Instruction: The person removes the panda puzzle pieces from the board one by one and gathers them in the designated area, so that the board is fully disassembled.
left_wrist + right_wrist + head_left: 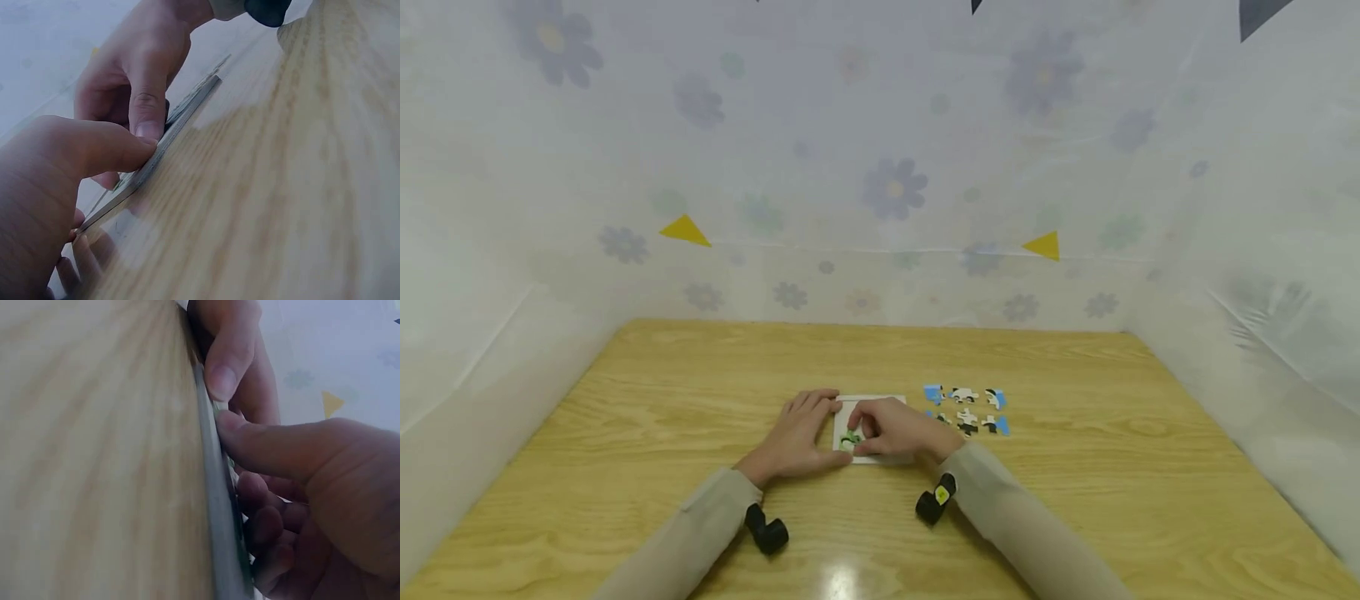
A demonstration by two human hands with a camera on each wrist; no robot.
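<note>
Pale wood grain runs across the table (700, 400), which is walled on three sides by white sheeting printed with faded flowers. Toward the near middle of the table lies a small white puzzle board (871, 402), the landmark for everything else. At the board's left edge rests the left hand (797, 437), fingers laid fairly straight and flat, its thumb tip pressed against the board's near rim in the left wrist view. On the board itself, close to its near left corner, sits a green puzzle piece (850, 439), and the right hand (895, 429) lies over the board with its fingers curled down onto that piece; its thumb presses the board's edge. Just right of the board, loose blue, white and black puzzle pieces (967, 408) lie in two short rows.
</note>
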